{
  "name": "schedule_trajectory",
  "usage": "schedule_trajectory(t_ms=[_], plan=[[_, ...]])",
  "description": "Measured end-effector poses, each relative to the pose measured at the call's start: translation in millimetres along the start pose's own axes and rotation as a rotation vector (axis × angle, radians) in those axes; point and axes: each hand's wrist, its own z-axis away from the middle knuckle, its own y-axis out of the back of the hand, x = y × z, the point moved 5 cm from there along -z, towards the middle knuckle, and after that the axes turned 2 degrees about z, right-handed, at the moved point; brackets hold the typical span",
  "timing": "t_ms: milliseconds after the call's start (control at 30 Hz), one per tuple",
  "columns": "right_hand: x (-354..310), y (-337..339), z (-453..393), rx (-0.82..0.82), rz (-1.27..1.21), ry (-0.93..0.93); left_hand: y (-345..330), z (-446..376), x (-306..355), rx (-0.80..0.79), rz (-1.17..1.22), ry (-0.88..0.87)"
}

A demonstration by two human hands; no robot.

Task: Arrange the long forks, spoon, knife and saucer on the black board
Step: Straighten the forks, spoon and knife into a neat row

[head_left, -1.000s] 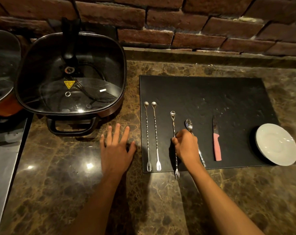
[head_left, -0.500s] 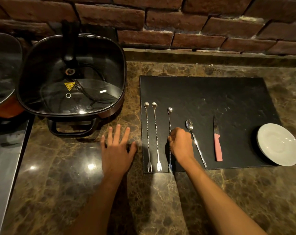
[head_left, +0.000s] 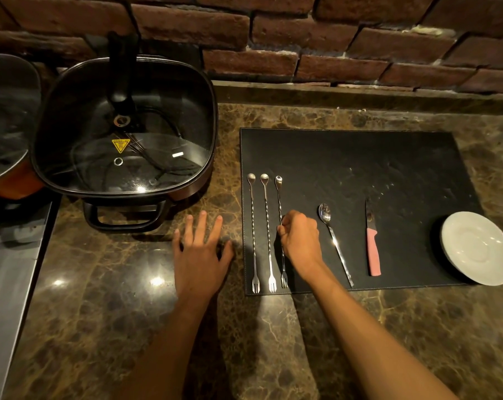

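The black board point(head_left: 360, 157) lies on the marble counter. Two long twisted forks point(head_left: 253, 235) point(head_left: 268, 235) lie side by side at its left edge, tines toward me. A third long fork point(head_left: 279, 197) lies just right of them, with my right hand point(head_left: 300, 242) pinched on its middle. To the right are a spoon point(head_left: 332, 241), a pink-handled knife point(head_left: 372, 246) and a white saucer point(head_left: 478, 248) overhanging the board's right corner. My left hand point(head_left: 200, 252) rests flat on the counter, left of the board, fingers spread.
A square electric pan with a glass lid point(head_left: 123, 134) stands on the counter at the left, its handle toward me. Another lidded pot point(head_left: 5, 119) is at the far left. A brick wall point(head_left: 302, 39) runs along the back. A metal surface point(head_left: 11, 278) borders the counter's left.
My right hand has carried the third fork left and up the board, bringing it in line beside the other two forks. The left hand has stayed put.
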Motion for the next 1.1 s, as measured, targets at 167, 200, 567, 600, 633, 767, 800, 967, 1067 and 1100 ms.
schedule_trajectory(t_ms=[167,200,567,600,633,767,800,967,1067,1100], plan=[[0.8,-0.5,-0.4,0.002,-0.001,-0.003,-2.3,-0.2,-1.0,-0.007,-0.015,-0.001],[1.1,-0.7,-0.4,0.001,-0.006,-0.005,-2.5,-0.2,-1.1,-0.008,-0.015,0.0],[4.8,-3.0,-1.1,0.009,-0.028,-0.01,2.5,-0.5,1.5,-0.005,-0.006,-0.006],[5.1,-3.4,-1.3,0.01,-0.031,-0.008,2.6,-0.8,1.4,-0.009,-0.008,-0.005],[5.8,-4.0,-1.6,0.011,-0.033,-0.008,2.5,-0.7,1.2,-0.014,-0.008,-0.003],[9.0,-7.1,-3.0,0.008,-0.051,-0.026,1.6,-1.3,1.2,-0.027,-0.006,0.005],[9.9,-7.5,-3.2,0.012,-0.057,-0.034,1.5,-1.5,1.1,-0.03,-0.007,0.005],[21.6,0.6,-0.8,0.053,-0.12,-0.052,2.8,-0.5,0.9,-0.036,-0.002,0.01],[43.3,20.2,3.1,0.141,-0.08,-0.047,5.6,-0.1,2.1,-0.034,0.001,0.013],[52.5,28.4,4.4,0.178,-0.054,-0.054,6.8,0.0,3.0,-0.032,-0.001,0.01]])
